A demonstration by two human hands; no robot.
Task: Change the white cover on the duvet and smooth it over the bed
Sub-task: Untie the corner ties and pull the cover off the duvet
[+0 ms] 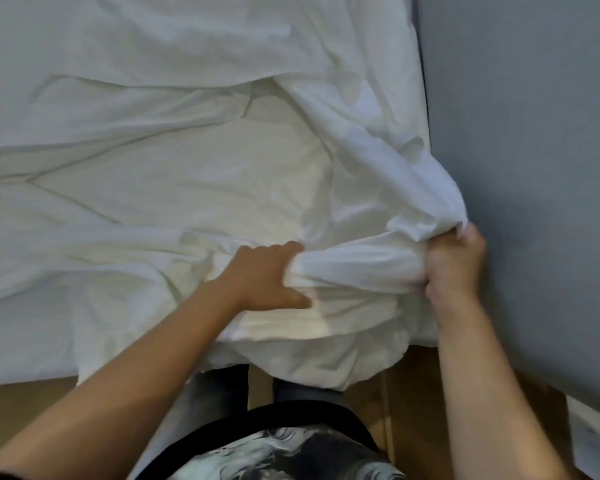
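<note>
Your left hand [267, 275] grips one end of a gathered roll of the white cover [357, 268], fingers curled over the top and thumb beneath. Your right hand [454, 265] is a closed fist round the other end, just beside the grey wall [534, 133]. The roll lies at the near right corner of the bed [32, 341]. Looser folds of the cover rise from your right fist along the wall side and hang over the near edge toward you. The cream-toned duvet [187, 181] lies creased across the bed to the left. Judging by the colour difference, the cover is only partly on or off at this corner; which of the two cannot be told. Work the gathered fabric along in short sections, one hand anchoring while the other feeds. Pull parallel to the bed edge so that the seam does not twist. Expect the thin cloth to slip and bunch, so take a full handful rather than a fingertip pinch. The wall leaves little room on the right, so draw toward the left. The wooden floor [21, 403] shows below the bed edge, and a white skirting board [596, 434] runs along the foot of the wall.
</note>
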